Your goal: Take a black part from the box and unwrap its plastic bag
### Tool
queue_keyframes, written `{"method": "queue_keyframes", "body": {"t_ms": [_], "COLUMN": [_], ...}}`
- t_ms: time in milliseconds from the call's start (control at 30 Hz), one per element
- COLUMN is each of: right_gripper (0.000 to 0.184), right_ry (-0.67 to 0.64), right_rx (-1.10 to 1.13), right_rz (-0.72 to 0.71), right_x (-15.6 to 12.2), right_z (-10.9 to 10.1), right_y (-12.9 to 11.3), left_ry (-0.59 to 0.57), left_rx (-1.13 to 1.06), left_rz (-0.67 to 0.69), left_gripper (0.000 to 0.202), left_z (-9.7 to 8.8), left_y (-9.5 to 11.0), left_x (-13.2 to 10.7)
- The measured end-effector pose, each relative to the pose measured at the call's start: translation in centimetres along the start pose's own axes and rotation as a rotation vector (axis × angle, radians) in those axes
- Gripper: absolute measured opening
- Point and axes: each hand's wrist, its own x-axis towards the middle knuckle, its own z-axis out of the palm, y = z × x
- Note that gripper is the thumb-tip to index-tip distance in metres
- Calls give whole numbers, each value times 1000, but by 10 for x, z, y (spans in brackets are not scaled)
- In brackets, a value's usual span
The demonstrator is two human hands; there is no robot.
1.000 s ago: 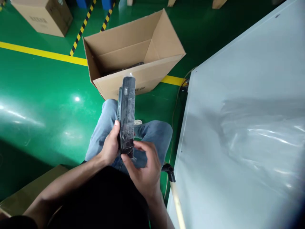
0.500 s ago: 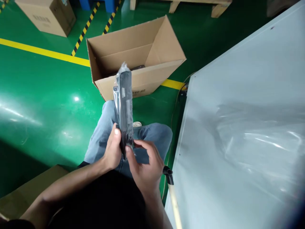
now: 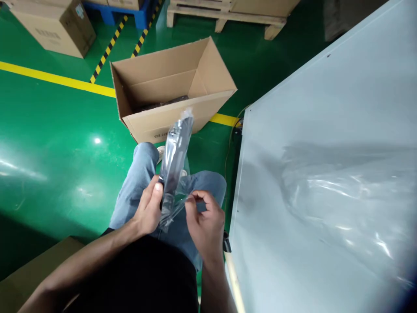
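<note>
A long dark part (image 3: 177, 148) in a clear plastic bag stands tilted above my lap; I cannot make out its exact kind. My left hand (image 3: 150, 206) is closed around its lower left side, thumb on top. To the right, my right hand (image 3: 205, 219) pinches a loose fold of the clear plastic bag (image 3: 178, 208) between thumb and fingertips. The plastic is stretched from the part toward those fingers. Inside the open cardboard box (image 3: 177, 119) beyond my knees lie dark items (image 3: 163, 104), mostly hidden by its near wall.
At right is a large pale surface (image 3: 267, 208) with a crumpled clear plastic sheet (image 3: 345, 195) on it. A pale tube (image 3: 234, 278) with a black joint stands beside its edge. Closed cartons (image 3: 52, 32), a blue pallet (image 3: 109, 15) and a wooden pallet (image 3: 220, 24) stand farther back.
My right hand has drawn a fold of plastic away to the right from the part. The wrapped part has turned and leans more to the right. The view has shifted slightly.
</note>
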Motion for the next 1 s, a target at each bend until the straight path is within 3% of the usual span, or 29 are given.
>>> {"method": "queue_keyframes", "body": {"t_ms": [100,167,267,333,400,600,700,800,867,933,1000], "right_gripper": [16,14,20,24,16,18,23,28,29,27,23], "right_ry": [-72,-44,-9,-73,-170,-246,-291,-397,-498,-577,-568], "right_rx": [70,87,58,19,10,79,159,231,255,268,292], "right_rz": [42,36,24,6,3,147,218,247,241,220,193], "right_x": [5,4,-6,-15,-23,-23,-12,-1,4,7,8], "right_z": [-7,-8,-2,3,9,6,-10,-29,-39,-47,-49], "right_y": [1,0,-1,-1,1,12,19,26,31,37,44], "left_ry": [34,61,94,135,163,201,115,-73,-166,-198,-172], "left_rx": [-29,-68,-109,-105,-70,85,-101,-304,-372,-397,-384], "left_rz": [-136,-175,-69,43,120,112,-28,-229,-291,-306,-316], "left_gripper": [83,89,85,73,58,37,45,53,55,57,57], "left_z": [0,3,6,7,8,2,-6,-18,-25,-30,-31], "left_y": [4,3,-2,-5,-7,4,14,21,21,18,11], "left_x": [5,9,12,12,12,13,16,22,26,28,27]}}
